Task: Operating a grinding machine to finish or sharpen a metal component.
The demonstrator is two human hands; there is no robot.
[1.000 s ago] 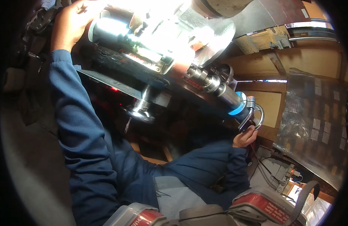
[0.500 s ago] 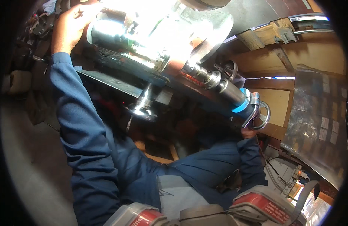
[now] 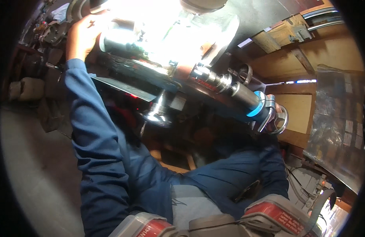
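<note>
- Your left hand [image 3: 82, 33] is up at the far-left end of the lathe-like machine [image 3: 147, 75], beside the grey flanged cylinder [image 3: 121, 38]; fingers bent, tips washed out by glare, can't tell if they're clamped on anything
- Your right hand [image 3: 277, 108] is mostly hidden behind the metal ring handle [image 3: 285, 119] at the machine's right end; only a bit of skin shows, can't tell whether it grips
- Hands well apart, one at each end; machine runs on a slant across the upper middle of your view
- Right end, inward from the handle: bright blue band [image 3: 253, 113], dull metal sleeve [image 3: 244, 96], shiny stepped spindle [image 3: 223, 81]
- Chrome handwheel [image 3: 156, 118] hangs below the bed, near the lower edge of a dark flat plate [image 3: 125, 87]
- Containers: pale bulky jug-like shape [image 3: 31, 89] at left, contents not visible; two clear-and-grey cartridge cases [image 3: 279, 213] with red labels at your lower edge, insides hidden
- Clear plastic sheet [image 3: 328, 118] hangs at right with pale rectangles showing on or through it, can't tell which
- Surface: middle of the machine top blown out white, details lost there
- Room: wooden wall panels [image 3: 296, 108] at right, light through a narrow slit; grey concrete-looking floor [image 3: 30, 166] at left; cables [image 3: 295, 183] lower right
</note>
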